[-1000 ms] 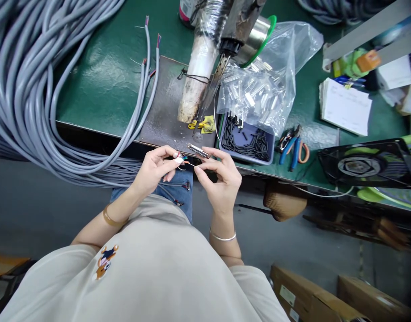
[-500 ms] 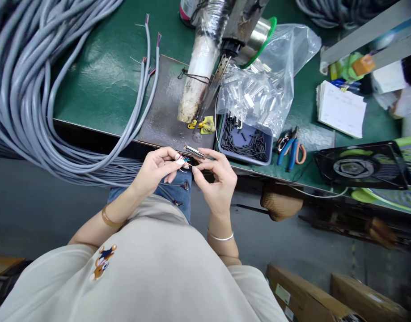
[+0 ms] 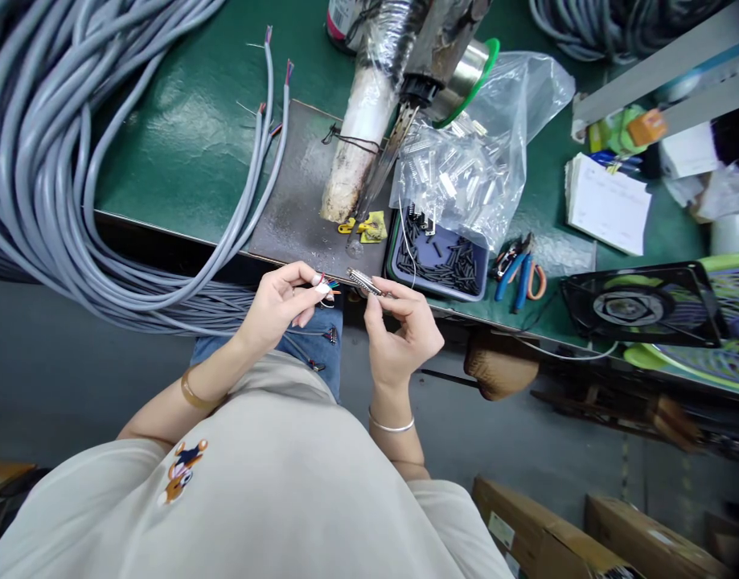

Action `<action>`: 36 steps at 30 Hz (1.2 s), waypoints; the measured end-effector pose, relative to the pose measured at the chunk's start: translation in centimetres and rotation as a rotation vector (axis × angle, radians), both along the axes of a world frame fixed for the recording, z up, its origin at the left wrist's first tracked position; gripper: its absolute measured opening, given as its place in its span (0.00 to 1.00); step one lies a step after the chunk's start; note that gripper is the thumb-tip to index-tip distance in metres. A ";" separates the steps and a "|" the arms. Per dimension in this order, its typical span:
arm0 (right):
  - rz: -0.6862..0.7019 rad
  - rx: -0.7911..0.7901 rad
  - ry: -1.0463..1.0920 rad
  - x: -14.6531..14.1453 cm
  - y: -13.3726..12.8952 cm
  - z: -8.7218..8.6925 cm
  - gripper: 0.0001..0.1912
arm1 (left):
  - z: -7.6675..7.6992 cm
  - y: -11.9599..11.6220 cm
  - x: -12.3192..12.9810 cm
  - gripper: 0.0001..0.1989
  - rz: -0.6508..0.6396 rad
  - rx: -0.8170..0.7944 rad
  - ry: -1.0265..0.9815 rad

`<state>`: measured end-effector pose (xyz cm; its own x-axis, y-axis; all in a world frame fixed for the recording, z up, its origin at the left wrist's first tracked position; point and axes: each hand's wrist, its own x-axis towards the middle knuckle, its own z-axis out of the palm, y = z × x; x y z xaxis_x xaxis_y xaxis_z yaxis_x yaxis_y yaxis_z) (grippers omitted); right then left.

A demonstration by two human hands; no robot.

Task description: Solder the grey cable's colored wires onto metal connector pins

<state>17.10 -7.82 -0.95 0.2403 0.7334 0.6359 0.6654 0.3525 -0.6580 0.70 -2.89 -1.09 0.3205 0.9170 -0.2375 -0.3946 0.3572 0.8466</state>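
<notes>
My left hand (image 3: 285, 299) pinches the end of a cable, with several thin coloured wires (image 3: 331, 288) fanning out past the fingertips. In my right hand (image 3: 404, 326) is a multi-pin connector (image 3: 363, 281), held between thumb and fingers just right of the wires. A small gap shows between connector and wires. Above both hands, the soldering iron (image 3: 384, 165) points down over a dark mat (image 3: 302, 181), its tip close to a yellow piece (image 3: 372, 227). A thin pale strand (image 3: 408, 245) hangs over the parts tray toward my right hand.
Grey cables (image 3: 43, 161) fill the left side. A purple tray (image 3: 395, 269) holds small black tubes, beneath a clear bag (image 3: 495, 153) of connectors. A solder spool (image 3: 465, 84), pliers (image 3: 519, 273), a paper stack (image 3: 610, 205) and a black fan (image 3: 640, 305) occupy the green bench (image 3: 182, 137).
My right hand has moved right, away from my left, carrying the connector and turning it slightly. The left hand keeps its hold on the wires almost in place.
</notes>
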 end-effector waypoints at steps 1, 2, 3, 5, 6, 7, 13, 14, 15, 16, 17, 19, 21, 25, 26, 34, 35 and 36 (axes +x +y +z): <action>-0.005 0.011 -0.019 0.0 0.1 0.0 0.08 | 0.0 0.0 0.0 0.15 0.002 0.002 -0.002; -0.009 0.019 -0.030 0.0 0.1 0.0 0.08 | 0.0 0.0 0.0 0.14 0.004 0.003 -0.003; -0.012 0.021 -0.039 0.0 0.1 0.0 0.07 | 0.0 0.0 0.0 0.14 0.006 0.003 -0.004; -0.018 0.013 -0.028 0.0 0.1 0.0 0.07 | 0.0 -0.1 0.0 0.13 0.006 0.004 -0.010; -0.013 0.003 -0.006 0.0 0.1 -0.1 0.06 | 0.0 -0.1 0.0 0.13 0.006 0.004 -0.015; -0.006 -0.012 0.028 0.0 0.1 -0.1 0.06 | 0.0 -0.1 0.0 0.13 0.006 0.003 -0.018; 0.028 -0.095 0.162 0.0 -0.1 0.2 0.04 | 0.1 -0.1 0.2 0.13 0.006 -0.002 -0.034; 0.047 -0.115 0.165 0.0 -0.1 0.3 0.04 | 0.1 -0.1 0.2 0.13 0.005 -0.002 -0.036; 0.069 -0.132 0.166 0.1 -0.1 0.4 0.04 | 0.0 -0.1 0.2 0.14 0.004 -0.002 -0.037; 0.093 -0.141 0.161 0.1 -0.1 0.6 0.04 | 0.0 -0.1 0.2 0.14 0.001 -0.004 -0.036; 0.116 -0.137 0.152 0.2 0.0 0.6 0.06 | 0.0 -0.1 0.2 0.15 -0.005 -0.007 -0.035; 0.159 -0.111 0.121 0.3 0.1 0.7 0.08 | 0.0 -0.2 0.3 0.15 -0.026 -0.022 -0.029; 0.206 -0.081 0.089 0.4 0.1 0.6 0.12 | 0.0 -0.3 0.3 0.16 -0.054 -0.040 -0.026; 0.307 -0.054 -0.002 0.6 0.2 0.3 0.17 | 0.0 -0.4 0.3 0.17 -0.101 -0.055 -0.043; 0.317 -0.050 -0.027 0.6 0.2 0.2 0.17 | 0.0 -0.4 0.3 0.17 -0.107 -0.055 -0.045; 0.254 -0.185 0.013 0.4 0.1 0.4 0.05 | -0.4 -0.9 0.7 0.10 -0.037 0.172 0.061; 0.262 -0.233 0.083 0.4 0.0 0.5 0.04 | -0.4 -1.0 0.8 0.09 -0.019 0.240 0.087; 0.276 -0.279 0.160 0.4 -0.1 0.6 0.03 | -0.5 -1.0 0.8 0.07 -0.001 0.314 0.117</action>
